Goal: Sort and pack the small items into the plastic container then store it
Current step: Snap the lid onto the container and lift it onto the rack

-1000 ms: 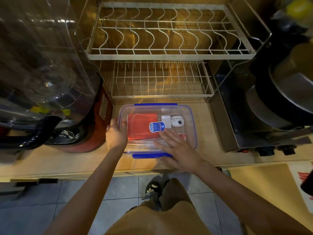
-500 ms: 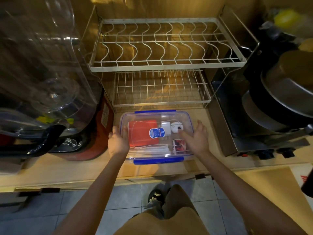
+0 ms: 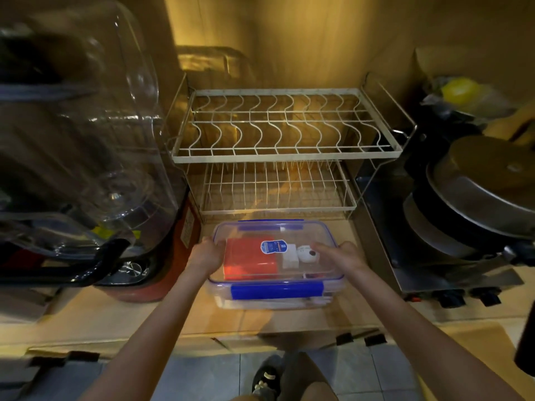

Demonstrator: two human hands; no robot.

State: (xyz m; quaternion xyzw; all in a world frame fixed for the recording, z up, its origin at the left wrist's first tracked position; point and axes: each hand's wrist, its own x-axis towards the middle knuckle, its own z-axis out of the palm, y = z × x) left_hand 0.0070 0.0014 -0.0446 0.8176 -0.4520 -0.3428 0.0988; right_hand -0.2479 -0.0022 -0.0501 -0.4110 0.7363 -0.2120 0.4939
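Observation:
The clear plastic container [image 3: 249, 282] with blue clips and a closed lid is held just above the wooden counter, its near edge tipped down toward me. Through the lid I see a red box [image 3: 249, 260], a white adapter [image 3: 290, 257] and a small round white item [image 3: 307, 254]. My left hand [image 3: 204, 256] grips the container's left side. My right hand [image 3: 343, 256] grips its right side, fingers lying on the lid.
A white two-tier wire dish rack [image 3: 285, 153] stands right behind the container. A red-based blender with a clear jug [image 3: 95, 180] is on the left. Stacked metal pans [image 3: 474, 204] on a steel appliance fill the right. The counter's front edge [image 3: 260, 337] lies below the container.
My right hand moved from the lid's top to the container's right side. Both hands then raised the container off the counter, and the view tilted up toward the rack.

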